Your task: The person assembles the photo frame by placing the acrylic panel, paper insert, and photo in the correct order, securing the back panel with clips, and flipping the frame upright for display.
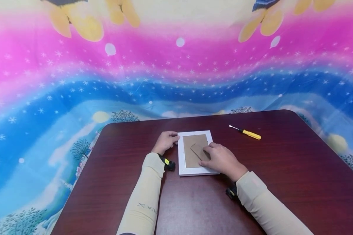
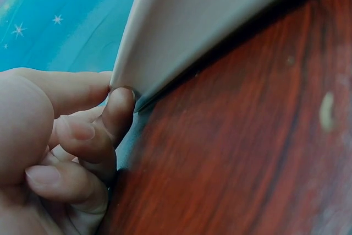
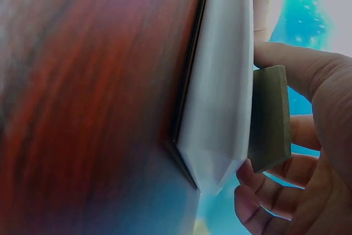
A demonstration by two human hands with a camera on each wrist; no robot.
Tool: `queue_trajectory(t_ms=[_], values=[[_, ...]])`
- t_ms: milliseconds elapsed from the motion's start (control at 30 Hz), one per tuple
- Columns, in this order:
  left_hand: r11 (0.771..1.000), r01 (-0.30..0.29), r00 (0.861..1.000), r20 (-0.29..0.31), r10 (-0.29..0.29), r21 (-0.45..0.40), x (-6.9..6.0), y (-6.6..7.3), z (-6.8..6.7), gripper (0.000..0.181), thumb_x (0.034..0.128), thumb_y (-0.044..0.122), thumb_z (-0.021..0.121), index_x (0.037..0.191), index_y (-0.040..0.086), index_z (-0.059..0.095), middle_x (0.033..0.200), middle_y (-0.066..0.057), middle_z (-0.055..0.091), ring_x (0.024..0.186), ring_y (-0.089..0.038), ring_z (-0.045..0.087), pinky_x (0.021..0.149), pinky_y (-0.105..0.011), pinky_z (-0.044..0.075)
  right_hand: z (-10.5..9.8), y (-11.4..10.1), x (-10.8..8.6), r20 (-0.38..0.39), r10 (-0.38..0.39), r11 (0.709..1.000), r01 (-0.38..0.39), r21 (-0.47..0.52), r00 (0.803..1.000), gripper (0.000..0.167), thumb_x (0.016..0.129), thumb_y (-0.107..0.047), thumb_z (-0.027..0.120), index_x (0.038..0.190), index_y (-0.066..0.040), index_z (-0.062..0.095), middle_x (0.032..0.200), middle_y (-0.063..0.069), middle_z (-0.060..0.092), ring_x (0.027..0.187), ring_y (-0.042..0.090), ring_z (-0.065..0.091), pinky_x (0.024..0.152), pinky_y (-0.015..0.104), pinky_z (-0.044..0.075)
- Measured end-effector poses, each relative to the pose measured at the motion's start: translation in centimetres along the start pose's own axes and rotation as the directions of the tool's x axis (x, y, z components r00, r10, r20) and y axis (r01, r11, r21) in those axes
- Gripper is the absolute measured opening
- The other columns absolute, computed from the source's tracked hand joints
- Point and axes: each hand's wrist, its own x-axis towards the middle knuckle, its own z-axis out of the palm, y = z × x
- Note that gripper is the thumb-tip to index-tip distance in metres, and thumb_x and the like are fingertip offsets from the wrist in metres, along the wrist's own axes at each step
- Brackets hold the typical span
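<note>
From my station I see a yellow-handled screwdriver point(image 1: 251, 134) lying toward the far right of the dark red-brown surface point(image 1: 282, 153), its shaft pointing left. Around the far side I make out a printed cloth point(image 1: 164, 63), pink above blue, with white snowflakes point(image 1: 192, 71) and leafy trees point(image 1: 125, 116). The left wrist view gives me a small pale patch point(image 2: 327, 112) (mark or reflection, I cannot tell) on the surface.

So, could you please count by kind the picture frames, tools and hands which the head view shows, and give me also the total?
White picture frame: 1
Yellow-handled screwdriver: 1
Left hand and right hand: 2
Total: 4
</note>
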Motion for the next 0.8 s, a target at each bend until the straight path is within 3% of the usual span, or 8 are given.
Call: queue_trajectory(t_ms=[333,533,800], values=[[1.000,-0.004,1.000,-0.001,0.004,0.009,-0.25,0.25,0.06,0.032,0.0959,0.021,0.064,0.124,0.005,0.064,0.076,-0.009,0.068,0.053,-0.016,0.050,0.049,-0.029,0.040,0.03,0.13,-0.27,-0.007,-0.043,0.998,0.043,-0.046,0.999,0.055,0.076,-0.049,0.079,0.109,-0.006,0.070,0.092,0.004,0.061,0.079,0.020,0.060,0.075,0.040,0.051],[1.000,-0.007,1.000,-0.007,0.007,0.009,-0.34,0.37,0.05,0.031,0.0959,0.020,0.064,0.123,0.004,0.064,0.073,-0.010,0.066,0.053,-0.016,0.050,0.050,-0.029,0.041,-0.02,-0.16,-0.11,-0.029,-0.080,0.995,0.079,-0.060,0.996,0.046,0.077,-0.043,0.079,0.101,-0.005,0.070,0.081,0.001,0.058,0.070,0.018,0.056,0.067,0.038,0.050],[1.000,-0.002,1.000,-0.006,0.002,0.014,-0.30,0.32,0.15,0.031,0.0959,0.020,0.064,0.122,0.005,0.064,0.072,-0.009,0.066,0.053,-0.016,0.050,0.050,-0.029,0.041,-0.12,-0.29,-0.10,-0.020,-0.068,0.994,0.066,-0.088,0.997,0.047,0.078,-0.045,0.078,0.101,-0.005,0.070,0.080,0.002,0.059,0.070,0.019,0.057,0.067,0.039,0.050]])
